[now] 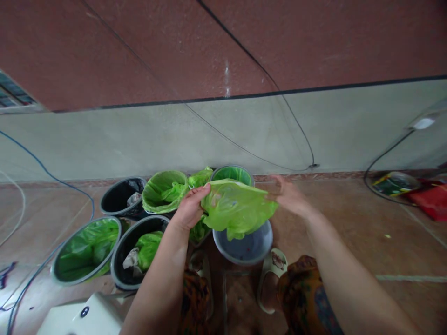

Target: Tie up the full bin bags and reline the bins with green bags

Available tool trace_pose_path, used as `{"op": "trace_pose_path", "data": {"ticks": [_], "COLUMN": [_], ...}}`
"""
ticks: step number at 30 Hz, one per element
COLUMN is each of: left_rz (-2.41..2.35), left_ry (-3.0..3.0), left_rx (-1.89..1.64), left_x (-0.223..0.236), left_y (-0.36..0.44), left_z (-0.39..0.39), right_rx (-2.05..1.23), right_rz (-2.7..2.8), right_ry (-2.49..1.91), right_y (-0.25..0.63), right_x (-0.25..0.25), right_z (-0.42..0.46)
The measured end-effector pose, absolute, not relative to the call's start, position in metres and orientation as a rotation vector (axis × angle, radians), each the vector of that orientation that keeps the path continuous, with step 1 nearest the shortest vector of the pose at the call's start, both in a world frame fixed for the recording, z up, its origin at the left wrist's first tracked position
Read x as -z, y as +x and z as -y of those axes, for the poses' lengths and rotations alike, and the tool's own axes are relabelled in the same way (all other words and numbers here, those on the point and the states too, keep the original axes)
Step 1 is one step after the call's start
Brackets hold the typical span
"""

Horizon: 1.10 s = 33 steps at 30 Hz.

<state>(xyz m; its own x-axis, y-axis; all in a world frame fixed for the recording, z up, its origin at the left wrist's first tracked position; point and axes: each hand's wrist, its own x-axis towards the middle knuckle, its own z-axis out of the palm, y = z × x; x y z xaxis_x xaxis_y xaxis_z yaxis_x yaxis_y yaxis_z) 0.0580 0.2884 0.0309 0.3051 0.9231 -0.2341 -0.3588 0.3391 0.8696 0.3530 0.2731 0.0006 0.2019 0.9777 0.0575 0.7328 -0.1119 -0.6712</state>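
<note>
A thin, light-green plastic bag [240, 207] is stretched out in front of me, above a grey bin [242, 251]. My left hand [191, 204] is closed on the bag's upper left edge, thumb on top. At the bag's right end is my right hand [289, 194], slightly blurred. Its thumb stands apart from the fingers, which reach to the bag's edge; their tips are partly hidden. Behind the bag stands another bin [233, 167] lined in green.
Left of me stand a green-lined bin [165, 177], a black-lined bin [120, 193], another green-lined bin [57, 267] and a dark-lined bin [118, 274] holding a green bag. A white appliance [70, 316] is at lower left. Cables and a red dustpan-like object [431, 200] lie around.
</note>
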Motion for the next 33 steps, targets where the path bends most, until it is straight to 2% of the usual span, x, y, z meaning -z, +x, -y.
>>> {"op": "trace_pose_path", "data": {"ticks": [4,7,12,20,25,29,33], "left_rz": [-0.871,-0.868,-0.827,-1.142,-1.18,-1.155,-1.271], "left_ry": [0.809,0.846,1.016,1.161,1.18,1.147,1.308], "left_rx": [-1.044,-1.049,-0.999,-1.276,-1.22,-0.988,-0.948], "left_x": [-0.028,-0.026,-0.023,-0.026,-0.026,-0.006,0.015], "left_y": [0.07,0.079,0.086,0.055,0.061,0.075,0.081], "left_z": [-0.29,-0.288,-0.285,-0.302,-0.296,-0.295,-0.302], "right_rx": [-0.43,-0.527,-0.604,-0.566,-0.788,-0.908,-1.265], "right_rz": [1.614,1.688,1.682,1.63,1.578,1.504,1.337], "right_ry": [-1.537,-1.371,-1.585,-1.817,-1.71,-1.618,-1.427], "right_y": [0.302,0.263,0.237,0.291,0.298,0.292,0.289], "right_x": [-0.019,-0.023,-0.005,-0.005,0.003,0.005,-0.002], "right_z": [-0.257,-0.246,-0.249,-0.263,-0.267,-0.268,-0.262]}}
